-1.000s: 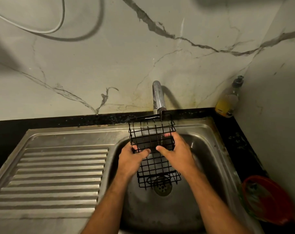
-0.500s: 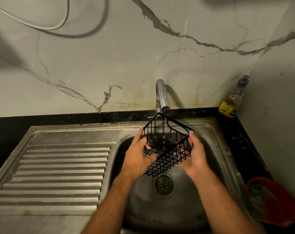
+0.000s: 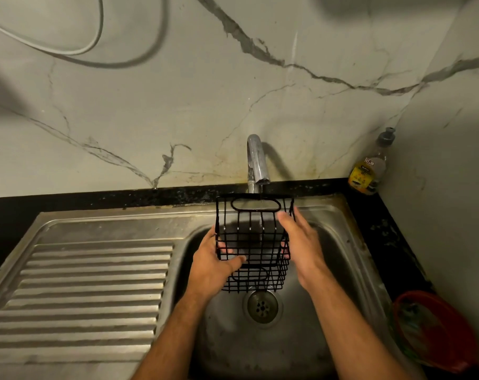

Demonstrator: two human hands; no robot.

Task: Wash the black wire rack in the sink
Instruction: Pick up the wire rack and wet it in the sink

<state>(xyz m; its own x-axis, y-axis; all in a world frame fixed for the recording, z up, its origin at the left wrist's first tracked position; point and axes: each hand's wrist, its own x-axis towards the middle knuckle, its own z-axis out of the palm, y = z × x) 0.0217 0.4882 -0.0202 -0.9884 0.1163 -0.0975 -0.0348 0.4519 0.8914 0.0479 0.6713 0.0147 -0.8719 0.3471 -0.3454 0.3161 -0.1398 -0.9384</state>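
The black wire rack (image 3: 253,242), a small basket of thin bars, hangs over the steel sink bowl (image 3: 339,259) just under the chrome tap (image 3: 256,160). A thin stream of water runs from the spout through its far side. My left hand (image 3: 213,266) grips the rack's left side, thumb across the front bars. On the right side lies my right hand (image 3: 301,246), fingers stretched along the wires. The drain (image 3: 262,307) shows below the rack.
A ribbed steel draining board (image 3: 90,294) lies left of the bowl. A soap bottle (image 3: 368,165) stands in the back right corner on the black counter. A red bowl (image 3: 435,330) sits at the right front. The marble wall rises close behind the tap.
The rack has been turned between my hands from a corner-up tilt to square under the tap, with its far wall and oval loop now facing me. Both hands shifted their hold.
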